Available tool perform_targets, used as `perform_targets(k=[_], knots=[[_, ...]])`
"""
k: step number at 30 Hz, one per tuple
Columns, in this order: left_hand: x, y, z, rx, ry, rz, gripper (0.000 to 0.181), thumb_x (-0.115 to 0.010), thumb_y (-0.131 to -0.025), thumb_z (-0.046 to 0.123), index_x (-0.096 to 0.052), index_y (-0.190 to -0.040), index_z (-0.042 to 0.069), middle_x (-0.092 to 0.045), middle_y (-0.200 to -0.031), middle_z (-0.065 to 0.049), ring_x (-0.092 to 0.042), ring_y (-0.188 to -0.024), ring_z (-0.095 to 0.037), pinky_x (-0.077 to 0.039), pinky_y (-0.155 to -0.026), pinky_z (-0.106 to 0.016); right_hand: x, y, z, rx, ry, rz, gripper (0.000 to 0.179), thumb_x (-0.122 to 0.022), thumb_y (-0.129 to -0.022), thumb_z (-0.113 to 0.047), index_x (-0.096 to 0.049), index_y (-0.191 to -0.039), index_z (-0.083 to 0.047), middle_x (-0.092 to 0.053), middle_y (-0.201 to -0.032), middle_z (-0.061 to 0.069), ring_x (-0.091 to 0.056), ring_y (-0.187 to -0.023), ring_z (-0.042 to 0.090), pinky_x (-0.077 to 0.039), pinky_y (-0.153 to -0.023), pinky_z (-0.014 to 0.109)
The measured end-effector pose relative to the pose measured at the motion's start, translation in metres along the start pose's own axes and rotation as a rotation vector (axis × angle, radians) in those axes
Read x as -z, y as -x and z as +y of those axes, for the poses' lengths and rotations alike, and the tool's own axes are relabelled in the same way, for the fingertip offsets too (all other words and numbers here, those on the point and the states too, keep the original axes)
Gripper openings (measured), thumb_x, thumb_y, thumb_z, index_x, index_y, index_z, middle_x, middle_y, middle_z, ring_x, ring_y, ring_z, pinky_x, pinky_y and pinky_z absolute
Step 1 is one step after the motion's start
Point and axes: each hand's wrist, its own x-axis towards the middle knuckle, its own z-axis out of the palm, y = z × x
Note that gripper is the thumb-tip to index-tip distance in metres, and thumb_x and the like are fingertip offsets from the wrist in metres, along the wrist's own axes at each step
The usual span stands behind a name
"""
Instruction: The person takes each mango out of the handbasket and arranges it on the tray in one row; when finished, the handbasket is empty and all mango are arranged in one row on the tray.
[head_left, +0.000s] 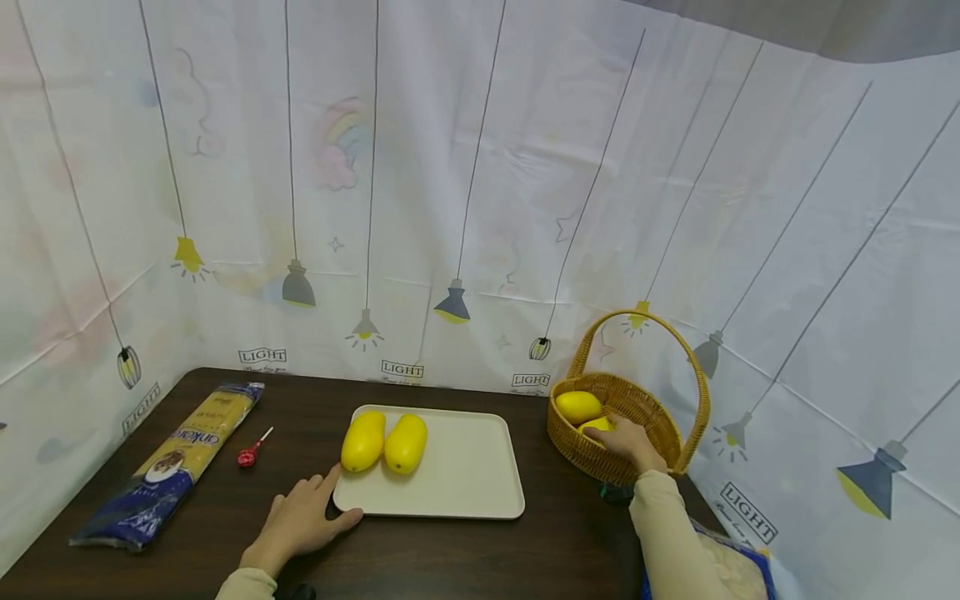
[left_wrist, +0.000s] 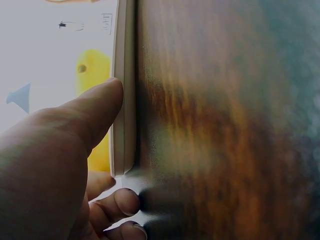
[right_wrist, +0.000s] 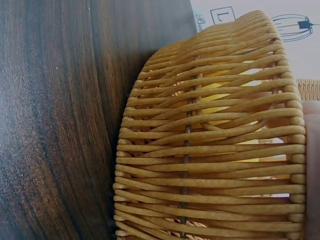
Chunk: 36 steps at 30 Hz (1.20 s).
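Note:
Two yellow mangoes (head_left: 363, 442) lie side by side on the left part of a cream tray (head_left: 465, 467). My left hand (head_left: 303, 512) holds the tray's near left corner, its thumb (left_wrist: 102, 102) along the front rim and the index finger by the left side. At the right, my right hand (head_left: 630, 443) reaches over the rim of a wicker basket (head_left: 570, 446) and grips a yellow mango (head_left: 597, 426) inside, partly covered by the fingers. Another mango (head_left: 577, 407) lies behind it. In the right wrist view the basket's woven wall (right_wrist: 215, 150) hides most of that hand.
A blue and yellow pasta packet (head_left: 180, 462) lies on the dark table (head_left: 435, 554) at the left, with a red lollipop (head_left: 247, 456) beside it. The basket's tall handle (head_left: 701, 383) arches upward. Another bag (head_left: 738, 567) sits by the right forearm. A printed curtain (head_left: 450, 192) hangs behind.

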Motion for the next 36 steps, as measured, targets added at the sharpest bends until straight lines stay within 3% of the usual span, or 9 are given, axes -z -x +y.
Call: perform_targets(k=[7,14,21,27,36], knots=[[0.000,0.000,0.000,-0.002,-0.006,0.006,0.097,-0.063,-0.085,0.071,-0.037,-0.156,0.010,-0.058,-0.137,-0.021,-0.056,-0.121,-0.038,-0.042,-0.090,-0.067,0.000,-0.002,0.002,0.032,-0.003,0.011,0.085,-0.058,-0.096,-0.054,-0.037,-0.150,0.009,-0.049,-0.144,0.036,-0.046,-0.130,0.058,-0.041,-0.105,0.064],[-0.001,-0.001,-0.001,-0.014,-0.012,0.016,0.097,-0.063,-0.085,0.071,-0.037,-0.156,0.010,-0.060,-0.135,-0.020,-0.057,-0.119,-0.038,-0.043,-0.088,-0.066,0.003,0.002,0.003,-0.014,-0.071,0.069,0.084,-0.058,-0.097,-0.051,-0.034,-0.152,0.007,-0.046,-0.145,0.037,-0.049,-0.125,0.054,-0.047,-0.094,0.055],[-0.001,0.000,-0.001,-0.018,-0.010,0.016,0.098,-0.063,-0.085,0.071,-0.037,-0.156,0.010,-0.060,-0.136,-0.020,-0.057,-0.119,-0.038,-0.043,-0.089,-0.067,0.004,0.006,0.006,-0.043,-0.141,0.138,0.091,-0.053,-0.098,-0.059,-0.023,-0.157,0.004,-0.032,-0.155,0.037,-0.036,-0.137,0.057,-0.040,-0.106,0.060],[0.001,0.002,0.000,-0.018,-0.002,0.014,0.098,-0.062,-0.085,0.071,-0.036,-0.156,0.009,-0.058,-0.139,-0.023,-0.056,-0.122,-0.040,-0.042,-0.091,-0.068,0.007,0.006,0.003,-0.030,-0.197,0.190,0.093,-0.053,-0.097,-0.060,-0.019,-0.159,0.000,-0.028,-0.156,0.038,-0.029,-0.140,0.058,-0.038,-0.107,0.062],[0.001,0.002,0.000,-0.018,0.001,0.009,0.097,-0.062,-0.085,0.071,-0.036,-0.156,0.009,-0.058,-0.138,-0.023,-0.056,-0.122,-0.041,-0.041,-0.092,-0.070,0.014,0.014,-0.008,-0.010,-0.256,0.235,0.093,-0.054,-0.096,-0.062,-0.017,-0.161,-0.006,-0.028,-0.157,0.035,-0.034,-0.140,0.053,-0.038,-0.108,0.061]])
